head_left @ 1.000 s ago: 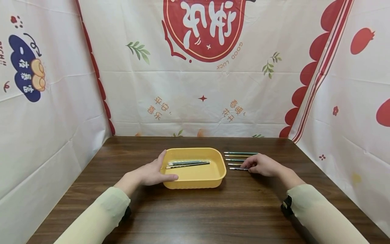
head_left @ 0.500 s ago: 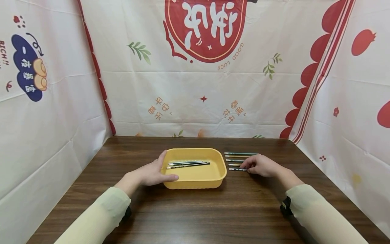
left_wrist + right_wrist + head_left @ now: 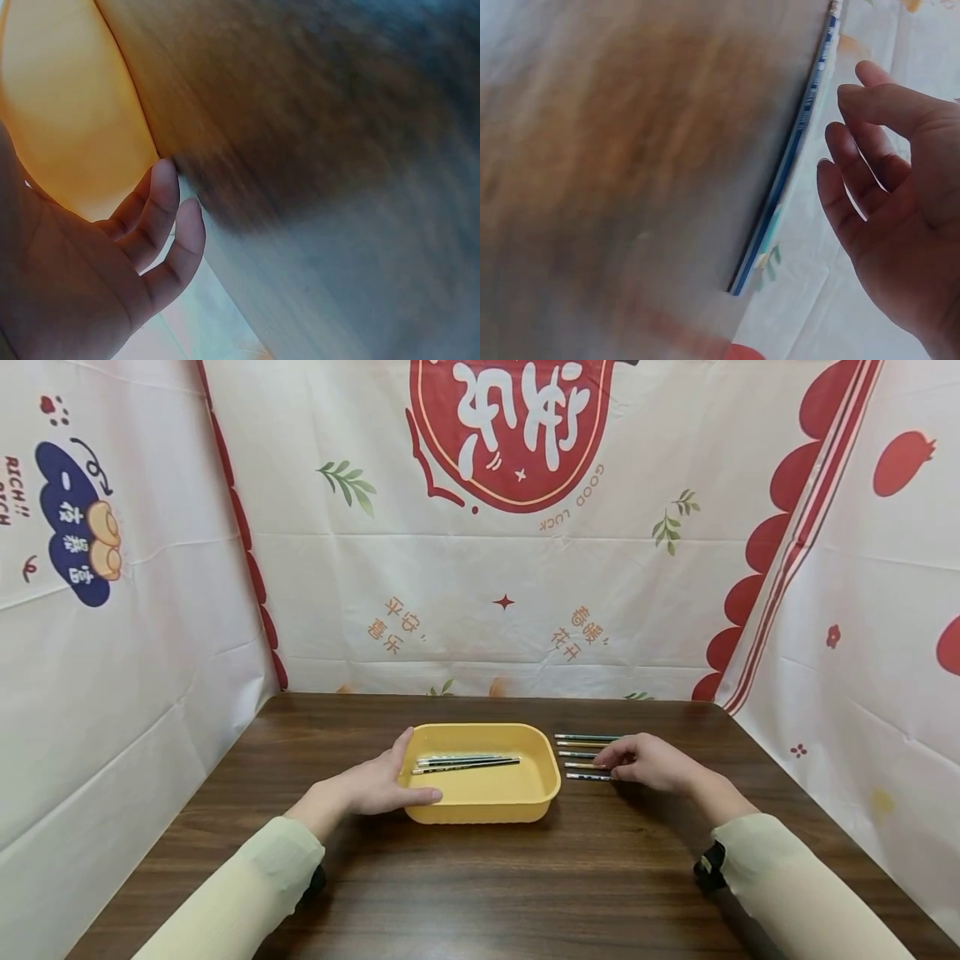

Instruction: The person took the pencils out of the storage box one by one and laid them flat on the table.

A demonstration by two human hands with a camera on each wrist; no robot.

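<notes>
The left hand (image 3: 375, 787), fingers spread, rests against the left end of a yellow tray (image 3: 480, 814) holding pencils (image 3: 465, 766) near the table (image 3: 480, 893)'s far edge. The right hand (image 3: 649, 763), fingers loosely parted, hovers at a pencil row (image 3: 577, 755) toward the far right corner.

The left hand (image 3: 367, 787) grips the left end of the yellow basin (image 3: 476, 815), thumb across its near rim, other fingers bent along its outer wall. The right hand (image 3: 647, 762) hovers apart from the basin's right end, palm down, fingers loosely curved, holding nothing. Left forearm (image 3: 236, 889) and right forearm (image 3: 798, 877) slant in from the basin's near side.
</notes>
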